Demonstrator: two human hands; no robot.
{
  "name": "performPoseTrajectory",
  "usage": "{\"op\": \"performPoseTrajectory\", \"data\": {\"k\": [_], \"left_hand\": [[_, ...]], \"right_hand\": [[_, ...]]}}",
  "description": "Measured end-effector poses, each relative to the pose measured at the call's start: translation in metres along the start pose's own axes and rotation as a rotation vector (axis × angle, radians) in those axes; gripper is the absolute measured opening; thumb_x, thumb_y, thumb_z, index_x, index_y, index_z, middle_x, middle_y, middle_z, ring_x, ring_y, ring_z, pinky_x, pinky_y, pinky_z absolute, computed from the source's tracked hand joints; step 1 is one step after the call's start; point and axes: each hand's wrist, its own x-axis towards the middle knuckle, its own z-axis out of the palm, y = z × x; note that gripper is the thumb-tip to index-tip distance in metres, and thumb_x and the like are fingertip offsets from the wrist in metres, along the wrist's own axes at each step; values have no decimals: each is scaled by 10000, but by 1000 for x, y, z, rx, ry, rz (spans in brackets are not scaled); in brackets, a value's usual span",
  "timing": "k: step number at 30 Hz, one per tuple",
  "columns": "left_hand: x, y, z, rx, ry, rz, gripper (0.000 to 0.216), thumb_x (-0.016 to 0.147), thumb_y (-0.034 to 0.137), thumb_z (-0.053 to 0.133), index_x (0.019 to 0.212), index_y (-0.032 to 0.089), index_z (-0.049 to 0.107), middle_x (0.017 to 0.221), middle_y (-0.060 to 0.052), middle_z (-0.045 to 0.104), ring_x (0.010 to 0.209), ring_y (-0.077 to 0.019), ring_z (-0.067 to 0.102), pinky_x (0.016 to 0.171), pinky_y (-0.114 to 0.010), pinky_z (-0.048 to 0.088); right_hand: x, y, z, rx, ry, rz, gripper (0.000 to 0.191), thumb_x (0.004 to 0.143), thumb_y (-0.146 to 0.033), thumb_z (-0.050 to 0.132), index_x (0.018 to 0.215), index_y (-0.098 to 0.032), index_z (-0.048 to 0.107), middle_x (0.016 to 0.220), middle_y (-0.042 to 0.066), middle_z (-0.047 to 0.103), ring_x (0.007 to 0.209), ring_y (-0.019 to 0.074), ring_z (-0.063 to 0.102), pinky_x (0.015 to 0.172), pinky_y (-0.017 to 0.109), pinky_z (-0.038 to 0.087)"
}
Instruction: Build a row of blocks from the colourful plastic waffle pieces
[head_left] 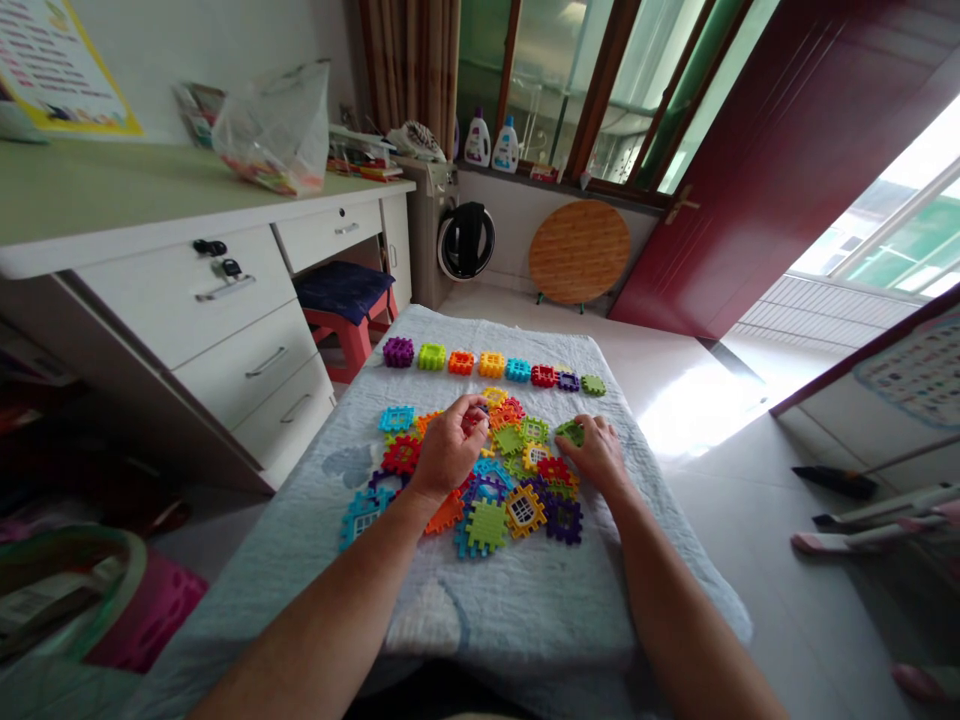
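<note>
My left hand [450, 448] hovers over the left part of a pile of notched plastic building pieces, fingers curled into a pinch; whatever they hold, if anything, is hidden. At the pile's right edge, my right hand [598, 450] grips a green building piece [571, 432] by its near side, low over the cloth. The loose pieces lie flat and overlapping. Among them are a red piece [401, 455], a light green piece [487, 526], a yellow window piece [526, 510] and a purple piece [564, 520].
Behind the pile runs a row of block stacks sorted by colour, from a purple stack [398, 352] to a green one [593, 385]. A grey-blue cloth [427, 590] covers the table. Left stand a desk [165, 205] and stool [349, 290]; right is a red door [739, 170].
</note>
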Motion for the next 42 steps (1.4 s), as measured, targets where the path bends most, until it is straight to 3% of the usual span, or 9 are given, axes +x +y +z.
{"op": "performPoseTrajectory", "data": {"k": [6, 11, 20, 29, 37, 42], "left_hand": [[-1, 0, 1, -9, -7, 6, 253, 845, 242, 536, 1084, 179, 593, 853, -30, 674, 708, -132, 637, 677, -239, 518], [-1, 3, 0, -7, -5, -25, 252, 839, 248, 539, 1073, 178, 601, 852, -30, 678, 705, -138, 638, 665, -243, 518], [-2, 3, 2, 31, -27, -62, 259, 851, 268, 534, 1079, 174, 611, 868, -36, 680, 732, -146, 644, 693, -255, 522], [-2, 1, 2, 38, -37, -69, 255, 856, 260, 537, 1090, 189, 613, 896, -40, 683, 771, -149, 645, 709, -256, 530], [-3, 1, 3, 31, -51, -88, 237, 874, 279, 535, 1080, 195, 615, 885, -33, 686, 754, -145, 645, 681, -247, 527], [-3, 1, 2, 33, -44, -97, 233, 871, 284, 541, 1070, 194, 622, 879, -29, 682, 749, -142, 638, 669, -239, 520]], "right_hand": [[6, -3, -4, -37, -52, 41, 443, 738, -436, 618, 1094, -173, 608, 1015, 123, 605, 960, 272, 560, 823, 353, 420], [22, 12, -10, 5, -79, -33, 514, 685, -383, 637, 1132, -133, 595, 1056, 136, 610, 958, 264, 568, 841, 345, 430], [106, 71, -20, 60, -36, -143, 492, 589, -239, 670, 1076, -202, 616, 1036, 72, 580, 906, 221, 516, 839, 332, 424], [164, 80, -18, -92, -176, -215, 530, 606, -168, 674, 1132, -230, 642, 1142, 78, 592, 983, 235, 521, 880, 344, 381], [177, 77, -22, -104, -299, -273, 551, 599, -84, 660, 1136, -209, 658, 1156, 94, 603, 994, 253, 559, 943, 383, 378], [166, 78, -26, -32, -184, -241, 681, 640, -131, 671, 1306, -169, 539, 1300, 146, 517, 1149, 293, 507, 1010, 419, 354]]}}
